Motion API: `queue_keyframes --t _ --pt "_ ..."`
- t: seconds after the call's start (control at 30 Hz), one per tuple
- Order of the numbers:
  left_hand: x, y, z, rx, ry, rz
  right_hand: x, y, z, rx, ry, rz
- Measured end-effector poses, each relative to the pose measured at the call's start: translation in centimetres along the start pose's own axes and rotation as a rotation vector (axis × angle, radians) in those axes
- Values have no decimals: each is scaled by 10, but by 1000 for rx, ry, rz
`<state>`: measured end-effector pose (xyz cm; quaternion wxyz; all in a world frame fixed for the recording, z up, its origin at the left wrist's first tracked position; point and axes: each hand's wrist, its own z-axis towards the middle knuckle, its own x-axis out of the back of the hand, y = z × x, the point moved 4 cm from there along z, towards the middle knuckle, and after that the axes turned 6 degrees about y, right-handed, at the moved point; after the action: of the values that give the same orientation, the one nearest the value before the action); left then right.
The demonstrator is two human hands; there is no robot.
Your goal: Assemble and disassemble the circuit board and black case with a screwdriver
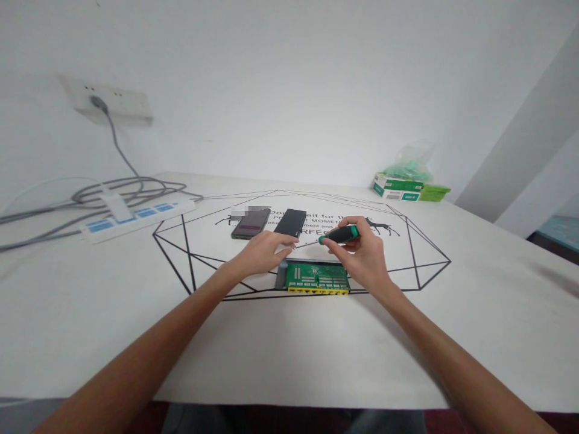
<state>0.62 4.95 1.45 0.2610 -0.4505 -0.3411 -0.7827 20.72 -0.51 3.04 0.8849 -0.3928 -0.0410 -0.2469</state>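
My right hand [364, 250] is wrapped round a screwdriver [344, 235] with a black and green handle. Its thin shaft points left, toward the fingertips of my left hand [262, 252]. There, the thumb and index finger are drawn together in a pinch beside the screwdriver's tip; anything between them is too small to make out. Below both hands lies a green circuit board [316, 276] in a dark metal tray, with a row of yellow ports along its near edge. Just beyond my left hand is a flat black cover-like piece [291, 222].
A smartphone [251, 223] lies left of the black piece. Further left are a white power strip [140, 220] and coiled grey cable [113, 190]. At the back right, a green and white box [398, 185] carries a plastic bag. Printed lines and lettering mark the white table [316, 349].
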Motion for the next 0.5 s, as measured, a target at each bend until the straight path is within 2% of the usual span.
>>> queue_keyframes --t 0.2,0.5 --pt "-1 -1 1 -26 27 -29 1 4 1 -71 16 90" --pt "0 0 1 -4 50 2 0 2 0 -62 1 111"
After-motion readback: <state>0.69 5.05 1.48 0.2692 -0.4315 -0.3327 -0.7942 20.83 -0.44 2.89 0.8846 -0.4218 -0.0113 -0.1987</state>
